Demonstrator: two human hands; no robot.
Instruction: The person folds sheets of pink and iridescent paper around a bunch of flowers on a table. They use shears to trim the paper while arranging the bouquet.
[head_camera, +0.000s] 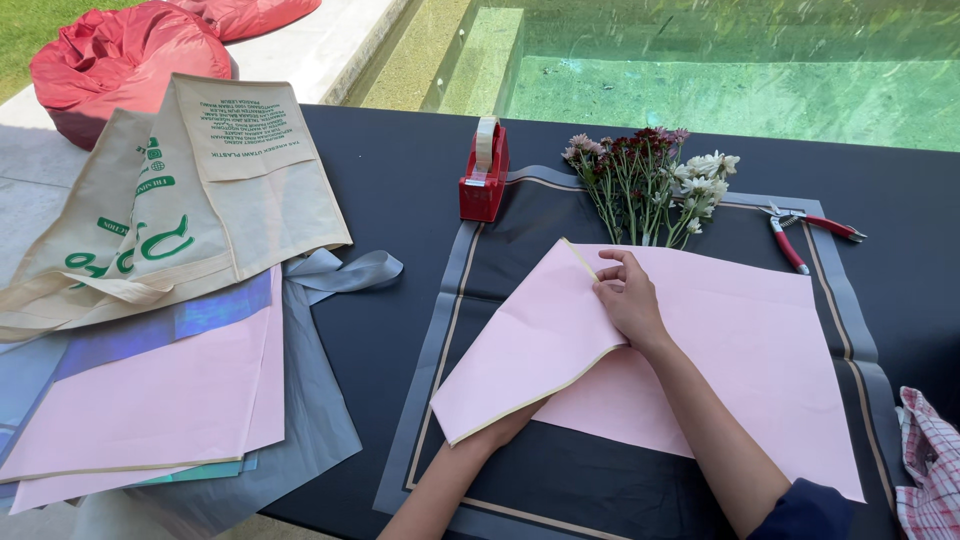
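A pink wrapping sheet lies on a black sheet with a grey and gold border. Its left part is folded over into a flap. My right hand presses flat on the fold, fingers at the flap's upper edge. My left hand is hidden under the flap; only the forearm shows. A small bunch of white, pink and dark red flowers lies at the sheet's far edge, stems tucked under the pink paper.
A red tape dispenser stands left of the flowers. Red-handled snips lie at the right. A stack of pink, iridescent and grey sheets, a grey ribbon and a beige tote bag fill the left. A checked cloth sits bottom right.
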